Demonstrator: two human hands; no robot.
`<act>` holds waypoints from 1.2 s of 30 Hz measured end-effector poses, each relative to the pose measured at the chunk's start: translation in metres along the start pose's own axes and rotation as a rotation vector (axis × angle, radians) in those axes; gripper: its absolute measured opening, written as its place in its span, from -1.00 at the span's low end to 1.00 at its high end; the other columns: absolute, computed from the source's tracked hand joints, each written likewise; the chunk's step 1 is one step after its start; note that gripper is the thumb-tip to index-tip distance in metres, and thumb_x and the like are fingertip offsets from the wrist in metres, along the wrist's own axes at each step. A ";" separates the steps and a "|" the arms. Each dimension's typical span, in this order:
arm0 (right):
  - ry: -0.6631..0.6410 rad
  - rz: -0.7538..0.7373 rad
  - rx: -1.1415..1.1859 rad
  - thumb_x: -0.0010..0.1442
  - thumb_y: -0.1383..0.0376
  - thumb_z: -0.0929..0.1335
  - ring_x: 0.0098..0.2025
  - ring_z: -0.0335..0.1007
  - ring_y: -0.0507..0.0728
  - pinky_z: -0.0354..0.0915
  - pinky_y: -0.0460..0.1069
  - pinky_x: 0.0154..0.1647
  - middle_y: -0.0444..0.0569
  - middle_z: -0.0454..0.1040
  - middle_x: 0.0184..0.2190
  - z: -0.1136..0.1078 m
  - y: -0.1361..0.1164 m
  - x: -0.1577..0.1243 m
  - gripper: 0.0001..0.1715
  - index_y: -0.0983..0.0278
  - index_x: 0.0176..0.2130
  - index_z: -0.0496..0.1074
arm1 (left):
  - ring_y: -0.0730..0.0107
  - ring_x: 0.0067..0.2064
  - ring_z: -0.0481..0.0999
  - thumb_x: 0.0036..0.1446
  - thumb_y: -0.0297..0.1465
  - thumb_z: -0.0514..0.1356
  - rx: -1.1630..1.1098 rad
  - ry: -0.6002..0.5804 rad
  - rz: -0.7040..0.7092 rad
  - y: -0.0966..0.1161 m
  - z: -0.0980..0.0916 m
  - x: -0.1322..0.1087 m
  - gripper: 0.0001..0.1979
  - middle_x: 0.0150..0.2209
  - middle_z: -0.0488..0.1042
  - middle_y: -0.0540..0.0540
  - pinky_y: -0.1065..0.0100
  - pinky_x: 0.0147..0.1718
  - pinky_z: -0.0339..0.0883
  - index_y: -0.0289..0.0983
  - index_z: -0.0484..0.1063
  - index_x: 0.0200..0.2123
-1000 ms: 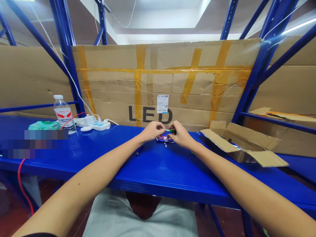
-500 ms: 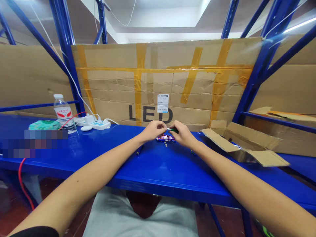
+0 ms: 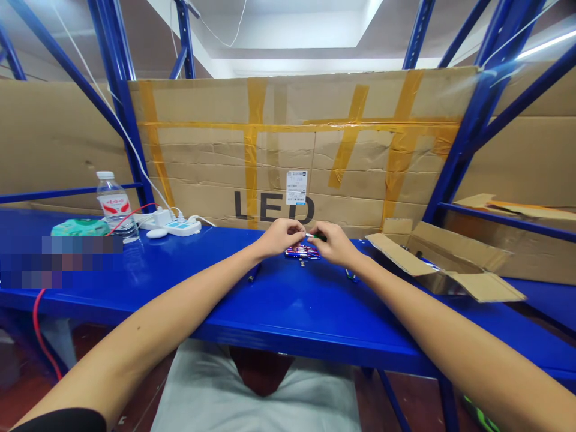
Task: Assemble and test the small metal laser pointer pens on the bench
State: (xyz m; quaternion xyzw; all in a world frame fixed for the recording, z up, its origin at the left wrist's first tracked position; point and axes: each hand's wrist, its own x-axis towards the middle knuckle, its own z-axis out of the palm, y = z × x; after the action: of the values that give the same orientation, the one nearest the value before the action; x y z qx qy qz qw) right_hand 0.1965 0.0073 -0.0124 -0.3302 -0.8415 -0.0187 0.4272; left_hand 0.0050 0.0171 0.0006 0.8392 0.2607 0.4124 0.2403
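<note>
Both my hands meet over the blue shelf top (image 3: 279, 300), just in front of the cardboard wall marked LED (image 3: 274, 207). My left hand (image 3: 279, 236) pinches one end of a small green pen-like item (image 3: 316, 237). My right hand (image 3: 330, 243) is closed round its green barrel. A whitish tip shows between the two hands. Under them lies a small pile of several blue and red pens (image 3: 301, 253). Loose pens lie on the shelf at the left (image 3: 253, 273) and at the right (image 3: 351, 276).
An open cardboard box (image 3: 443, 261) sits at the right. At the left stand a water bottle (image 3: 112, 207), a white power strip with cables (image 3: 173, 227), a green packet (image 3: 81, 228) and a red cable (image 3: 40, 324). Blue rack posts frame the shelf.
The hands have barely shifted. The green item between them has been drawn apart a little, and a whitish tip now shows between the fingers.
</note>
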 end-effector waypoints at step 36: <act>-0.294 0.502 0.899 -0.07 0.15 0.51 -0.69 0.04 -0.08 -0.06 -0.12 -0.67 -0.26 0.20 -0.72 -0.016 -0.004 0.003 -0.60 0.29 -0.48 0.27 | 0.40 -0.30 0.49 0.20 -0.48 0.09 0.443 -0.024 0.310 0.017 -0.001 -0.004 -0.85 -0.36 0.55 -0.09 0.37 -0.26 0.29 -0.30 0.48 -0.31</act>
State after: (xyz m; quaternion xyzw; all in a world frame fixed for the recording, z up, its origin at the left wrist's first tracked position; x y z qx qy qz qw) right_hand 0.2038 0.0009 0.0012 -0.3048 -0.7127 0.4928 0.3953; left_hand 0.0059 0.0024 0.0097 0.9060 0.2100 0.3673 -0.0121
